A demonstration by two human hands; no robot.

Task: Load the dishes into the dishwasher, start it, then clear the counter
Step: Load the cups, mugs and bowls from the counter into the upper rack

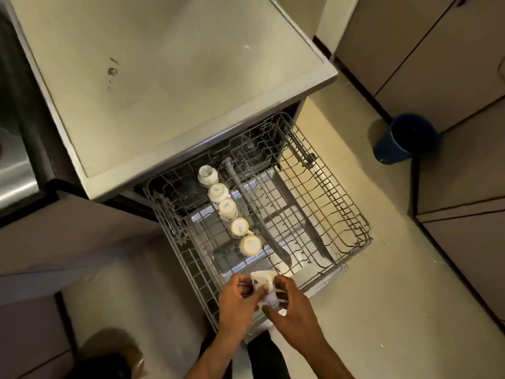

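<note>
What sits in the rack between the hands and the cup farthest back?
In the head view, four upside-down cups stand in a row between the hands' white dish and the far cup.

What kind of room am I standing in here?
Most likely a home kitchen. A dishwasher rack is pulled out below a counter, a row of white cups sits upside down in it, and cabinet doors line the wall.

There is only one view, from the head camera. It looks steeply down and forward, with a wide angle. The hands are close to it at the bottom edge; the pulled-out rack is in the middle; the counter is farther, filling the top. Straight lines bend at the borders.
</note>
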